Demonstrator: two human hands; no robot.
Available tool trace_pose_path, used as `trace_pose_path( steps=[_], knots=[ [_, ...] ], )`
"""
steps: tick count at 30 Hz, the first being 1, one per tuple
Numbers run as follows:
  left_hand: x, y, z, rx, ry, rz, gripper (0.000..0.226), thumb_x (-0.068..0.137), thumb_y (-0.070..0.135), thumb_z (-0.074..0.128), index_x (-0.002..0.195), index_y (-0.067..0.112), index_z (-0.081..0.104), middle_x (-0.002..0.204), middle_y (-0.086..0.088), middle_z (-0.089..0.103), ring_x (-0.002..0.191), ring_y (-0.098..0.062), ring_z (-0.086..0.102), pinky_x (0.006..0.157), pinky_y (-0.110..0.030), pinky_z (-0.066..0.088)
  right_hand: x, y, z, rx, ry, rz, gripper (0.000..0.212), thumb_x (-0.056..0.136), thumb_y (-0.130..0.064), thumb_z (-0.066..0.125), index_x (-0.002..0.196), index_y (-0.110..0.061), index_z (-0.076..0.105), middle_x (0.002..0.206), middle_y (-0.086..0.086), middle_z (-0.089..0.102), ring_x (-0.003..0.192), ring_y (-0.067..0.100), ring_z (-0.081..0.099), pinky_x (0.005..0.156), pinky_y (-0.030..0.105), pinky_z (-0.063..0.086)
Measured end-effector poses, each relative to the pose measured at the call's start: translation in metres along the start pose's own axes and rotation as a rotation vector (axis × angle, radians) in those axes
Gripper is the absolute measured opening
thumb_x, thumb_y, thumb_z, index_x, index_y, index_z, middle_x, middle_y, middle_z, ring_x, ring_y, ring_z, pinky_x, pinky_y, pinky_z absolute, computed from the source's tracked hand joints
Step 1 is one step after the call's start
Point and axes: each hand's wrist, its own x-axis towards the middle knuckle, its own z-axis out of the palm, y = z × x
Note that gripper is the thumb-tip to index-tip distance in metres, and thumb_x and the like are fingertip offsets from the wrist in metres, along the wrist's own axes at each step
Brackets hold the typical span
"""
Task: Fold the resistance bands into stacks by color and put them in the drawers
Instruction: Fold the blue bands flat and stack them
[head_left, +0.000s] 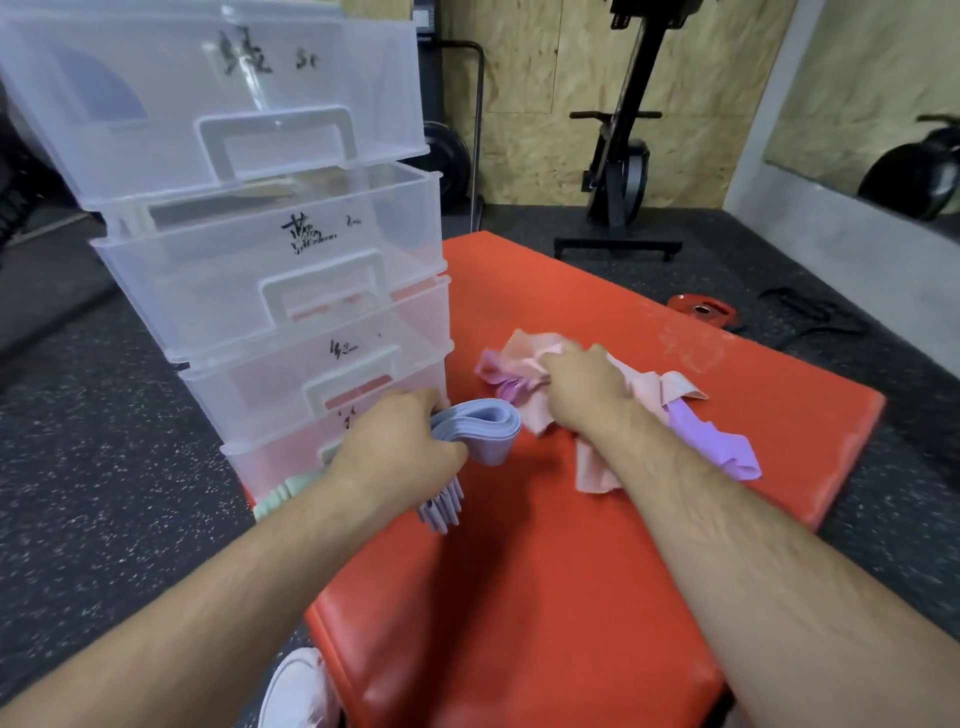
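Orange padding covers the mat (545, 545) we work over on the floor. We count four clear plastic drawers (291, 260) stacked at its left edge, each with a handwritten label. One folded stack of lavender bands (483, 431) sits in our left hand (400, 441), fingers closed around its middle, just in front of the lowest drawer. Our right hand (582, 384) is closed on a loose heap of pink bands (530, 358) lying on the mat, with one purple band (711, 441) trailing out beside it. How many pink bands there are, we cannot tell.
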Motion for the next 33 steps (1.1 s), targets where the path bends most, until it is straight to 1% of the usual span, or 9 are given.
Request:
trace_pose_path(
  steps=[5, 9, 13, 16, 19, 22, 24, 28, 33],
  knots=[
    [0.008, 0.022, 0.012, -0.035, -0.02, -0.003, 0.011, 0.074, 0.028, 0.061, 0.078, 0.019, 0.058, 0.065, 0.002, 0.062, 0.063, -0.02, 0.061, 0.052, -0.028, 0.042, -0.019, 0.055, -0.01, -0.133, -0.119, 0.324, 0.046, 0.089, -0.039, 0.056, 0.134, -0.033, 0.049, 0.137, 0.008, 0.043, 0.12, 0.037, 0.047, 0.093, 0.043, 0.04],
    [0.019, 0.034, 0.025, -0.108, -0.054, -0.054, 0.012, 0.074, 0.028, 0.06, 0.079, 0.018, 0.058, 0.067, 0.0, 0.064, 0.063, -0.022, 0.063, 0.053, -0.031, 0.049, -0.037, 0.066, -0.024, -0.019, -0.18, 0.357, 0.078, 0.071, -0.067, 0.064, 0.142, -0.052, 0.034, 0.149, 0.012, 0.033, 0.133, 0.045, 0.039, 0.111, 0.065, 0.025],
    [0.032, 0.038, 0.033, -0.263, -0.095, -0.17, 0.017, 0.074, 0.028, 0.067, 0.083, 0.015, 0.062, 0.073, -0.002, 0.067, 0.068, -0.022, 0.065, 0.055, -0.028, 0.049, -0.041, 0.058, -0.047, -0.052, -0.126, 0.434, 0.106, 0.069, -0.083, 0.06, 0.154, -0.046, 0.009, 0.159, 0.025, 0.018, 0.138, 0.049, 0.034, 0.11, 0.062, 0.025],
    [0.039, 0.04, 0.037, -0.444, -0.114, -0.243, 0.024, 0.068, 0.03, 0.069, 0.076, 0.011, 0.057, 0.069, -0.004, 0.062, 0.07, -0.028, 0.064, 0.063, -0.036, 0.054, -0.046, 0.043, -0.055, -0.065, 0.156, 0.339, 0.06, 0.088, -0.058, 0.055, 0.14, -0.032, 0.042, 0.139, 0.019, 0.047, 0.125, 0.04, 0.047, 0.1, 0.049, 0.037],
    [0.042, 0.043, 0.04, -0.627, -0.14, -0.299, 0.031, 0.065, 0.033, 0.077, 0.079, 0.011, 0.06, 0.076, -0.005, 0.066, 0.076, -0.027, 0.068, 0.075, -0.043, 0.057, -0.05, 0.018, -0.047, 0.541, 0.273, 0.197, 0.014, 0.087, -0.035, 0.056, 0.096, -0.025, 0.056, 0.099, 0.004, 0.066, 0.094, 0.025, 0.063, 0.082, 0.039, 0.05],
    [0.045, 0.043, 0.044, -0.813, -0.18, -0.345, 0.028, 0.071, 0.026, 0.078, 0.092, 0.009, 0.07, 0.091, -0.01, 0.076, 0.085, -0.026, 0.073, 0.085, -0.044, 0.058, -0.057, -0.009, -0.034, 1.259, -0.197, 0.324, 0.022, 0.087, -0.035, 0.065, 0.103, -0.025, 0.055, 0.087, 0.004, 0.065, 0.065, 0.018, 0.062, 0.067, 0.037, 0.054],
    [0.045, 0.042, 0.047, -0.88, -0.224, -0.376, 0.021, 0.076, 0.019, 0.073, 0.094, 0.009, 0.071, 0.094, -0.013, 0.076, 0.086, -0.026, 0.073, 0.087, -0.044, 0.059, -0.058, -0.016, -0.028, 1.444, -0.384, 0.333, 0.031, 0.093, -0.023, 0.065, 0.12, -0.021, 0.051, 0.097, 0.009, 0.066, 0.076, 0.023, 0.066, 0.072, 0.043, 0.058],
    [0.051, 0.039, 0.053, -0.937, -0.222, -0.406, 0.007, 0.086, 0.015, 0.068, 0.093, 0.011, 0.069, 0.085, -0.008, 0.075, 0.075, -0.021, 0.071, 0.076, -0.034, 0.058, -0.048, -0.015, -0.023, 1.581, -0.395, 0.302, 0.037, 0.095, -0.01, 0.063, 0.128, -0.023, 0.052, 0.102, 0.008, 0.069, 0.083, 0.024, 0.068, 0.071, 0.038, 0.057],
    [0.063, 0.032, 0.056, -0.864, -0.106, -0.445, 0.035, 0.093, 0.037, 0.064, 0.11, 0.006, 0.067, 0.098, -0.007, 0.072, 0.088, -0.022, 0.069, 0.075, -0.032, 0.054, -0.031, -0.019, -0.011, 1.617, -0.386, 0.267, 0.044, 0.091, 0.003, 0.062, 0.125, -0.024, 0.06, 0.102, 0.011, 0.071, 0.092, 0.027, 0.065, 0.088, 0.046, 0.054]
  ],
)
